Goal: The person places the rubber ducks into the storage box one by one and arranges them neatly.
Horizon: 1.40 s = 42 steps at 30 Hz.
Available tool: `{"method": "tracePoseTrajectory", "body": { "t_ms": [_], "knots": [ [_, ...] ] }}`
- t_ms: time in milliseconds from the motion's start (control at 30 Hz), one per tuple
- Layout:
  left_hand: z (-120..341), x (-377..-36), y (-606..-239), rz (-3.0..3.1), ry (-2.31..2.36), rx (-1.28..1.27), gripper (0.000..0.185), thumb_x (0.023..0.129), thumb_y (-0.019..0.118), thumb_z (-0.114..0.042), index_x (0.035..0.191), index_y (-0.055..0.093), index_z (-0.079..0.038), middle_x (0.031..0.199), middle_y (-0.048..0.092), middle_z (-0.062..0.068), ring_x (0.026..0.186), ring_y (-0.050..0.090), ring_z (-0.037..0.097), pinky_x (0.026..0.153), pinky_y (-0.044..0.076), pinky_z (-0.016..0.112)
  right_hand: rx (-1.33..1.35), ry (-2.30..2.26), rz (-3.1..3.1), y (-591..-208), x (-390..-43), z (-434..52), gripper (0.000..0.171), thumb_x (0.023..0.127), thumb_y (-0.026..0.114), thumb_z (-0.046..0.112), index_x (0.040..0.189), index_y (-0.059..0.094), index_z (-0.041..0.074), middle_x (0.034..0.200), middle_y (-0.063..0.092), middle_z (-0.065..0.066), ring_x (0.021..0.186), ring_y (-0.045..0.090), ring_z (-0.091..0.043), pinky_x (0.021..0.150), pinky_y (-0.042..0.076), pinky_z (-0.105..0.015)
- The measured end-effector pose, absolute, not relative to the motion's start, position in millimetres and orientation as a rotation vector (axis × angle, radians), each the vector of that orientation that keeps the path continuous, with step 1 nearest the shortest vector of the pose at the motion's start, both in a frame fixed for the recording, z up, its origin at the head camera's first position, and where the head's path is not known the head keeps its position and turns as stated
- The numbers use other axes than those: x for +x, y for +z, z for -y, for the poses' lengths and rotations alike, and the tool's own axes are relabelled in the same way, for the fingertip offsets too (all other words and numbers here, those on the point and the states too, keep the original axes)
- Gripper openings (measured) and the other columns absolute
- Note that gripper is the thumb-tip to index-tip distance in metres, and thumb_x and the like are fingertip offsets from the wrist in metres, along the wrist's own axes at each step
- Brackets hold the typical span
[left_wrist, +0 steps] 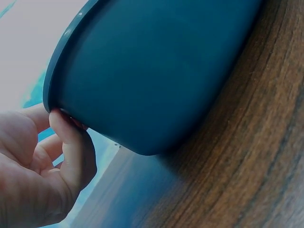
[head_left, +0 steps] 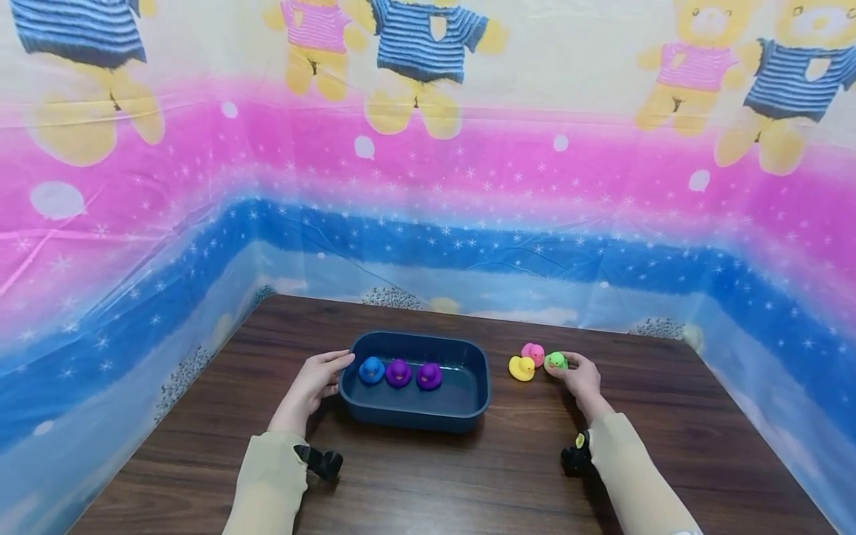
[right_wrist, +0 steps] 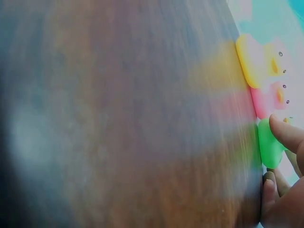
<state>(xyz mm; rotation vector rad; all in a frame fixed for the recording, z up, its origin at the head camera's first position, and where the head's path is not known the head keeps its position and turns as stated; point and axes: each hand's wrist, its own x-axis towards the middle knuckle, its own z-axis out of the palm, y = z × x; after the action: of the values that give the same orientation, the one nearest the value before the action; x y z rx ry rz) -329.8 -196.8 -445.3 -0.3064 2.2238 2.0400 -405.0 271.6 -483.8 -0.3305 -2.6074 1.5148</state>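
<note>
A dark blue rectangular tub [head_left: 414, 420] stands on the table, with a blue rubber duck [head_left: 371, 370] and two purple rubber ducks [head_left: 398, 373] lined up inside it. My left hand [head_left: 317, 383] grips the tub's left end at the rim; in the left wrist view the fingers of that hand [left_wrist: 47, 166] bend at the rim's edge. To the right of the tub, my right hand [head_left: 582, 380] pinches a green rubber duck [head_left: 554, 362] between thumb and fingers. Beside it sit a yellow rubber duck [head_left: 521, 368] and a pink rubber duck [head_left: 533, 353].
The dark wood-grain table [head_left: 428, 483] reaches back to a printed cloth backdrop [head_left: 428, 178] with teddy bears, which surrounds it at the back and sides. Black wrist cameras [head_left: 328, 464] hang at both sleeves.
</note>
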Motion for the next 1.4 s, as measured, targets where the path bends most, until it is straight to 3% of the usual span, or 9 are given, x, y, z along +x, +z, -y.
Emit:
{"method": "tracePoseTrajectory", "body": {
  "t_ms": [333, 567, 700, 867, 1233, 1400],
  "knots": [
    [195.6, -329.5, -445.5, -2.226, 2.044, -0.295, 0.053, 0.1, 0.057, -0.03, 0.142, 0.048, 0.0, 0.127, 0.058, 0.018, 0.08, 0.058, 0.011, 0.065, 0.048, 0.019, -0.277, 1.636, 2.622, -472.9, -399.5, -279.3, 0.055, 0.093, 0.066, 0.017, 0.141, 0.046, -0.003, 0.144, 0.042, -0.028, 0.128, 0.043, -0.04, 0.106, 0.036, -0.053],
    [196.4, -327.4, -445.6, -2.241, 2.028, -0.296, 0.053, 0.1, 0.057, -0.031, 0.142, 0.048, 0.0, 0.129, 0.058, 0.02, 0.082, 0.059, 0.012, 0.068, 0.049, 0.019, -0.257, 1.798, 2.589, -455.0, -393.9, -284.9, 0.062, 0.095, 0.063, 0.015, 0.147, 0.035, -0.004, 0.149, 0.032, -0.03, 0.133, 0.041, -0.042, 0.109, 0.038, -0.051],
    [196.6, -328.0, -447.0, -2.236, 2.031, -0.287, 0.054, 0.1, 0.057, -0.032, 0.142, 0.047, 0.0, 0.132, 0.056, 0.021, 0.083, 0.059, 0.011, 0.068, 0.049, 0.019, -0.21, 1.835, 2.59, -443.3, -388.7, -288.8, 0.063, 0.096, 0.062, 0.014, 0.148, 0.032, -0.005, 0.149, 0.032, -0.03, 0.122, 0.053, -0.032, 0.108, 0.04, -0.048],
    [197.4, -329.2, -447.2, -2.227, 2.042, -0.278, 0.054, 0.1, 0.057, -0.031, 0.143, 0.047, 0.0, 0.124, 0.06, 0.016, 0.077, 0.058, 0.009, 0.065, 0.049, 0.018, -0.157, 1.827, 2.625, -426.4, -382.4, -286.9, 0.065, 0.096, 0.063, 0.016, 0.149, 0.032, -0.004, 0.148, 0.035, -0.029, 0.111, 0.062, -0.022, 0.109, 0.039, -0.049],
    [198.4, -329.6, -447.1, -2.224, 2.039, -0.275, 0.055, 0.1, 0.057, -0.031, 0.143, 0.046, 0.0, 0.13, 0.057, 0.019, 0.077, 0.057, 0.008, 0.066, 0.049, 0.019, -0.045, 1.828, 2.623, -379.2, -381.4, -250.1, 0.068, 0.094, 0.066, 0.018, 0.151, 0.032, 0.0, 0.151, 0.034, -0.026, 0.129, 0.051, -0.036, 0.111, 0.036, -0.048],
    [197.0, -329.6, -448.1, -2.21, 2.065, -0.27, 0.054, 0.099, 0.058, -0.03, 0.142, 0.047, 0.0, 0.123, 0.061, 0.015, 0.075, 0.058, 0.008, 0.065, 0.049, 0.018, -0.004, 1.889, 2.575, -360.0, -378.2, -223.6, 0.065, 0.094, 0.066, 0.015, 0.149, 0.035, 0.001, 0.15, 0.038, -0.025, 0.13, 0.05, -0.036, 0.111, 0.037, -0.046]
  ]
}}
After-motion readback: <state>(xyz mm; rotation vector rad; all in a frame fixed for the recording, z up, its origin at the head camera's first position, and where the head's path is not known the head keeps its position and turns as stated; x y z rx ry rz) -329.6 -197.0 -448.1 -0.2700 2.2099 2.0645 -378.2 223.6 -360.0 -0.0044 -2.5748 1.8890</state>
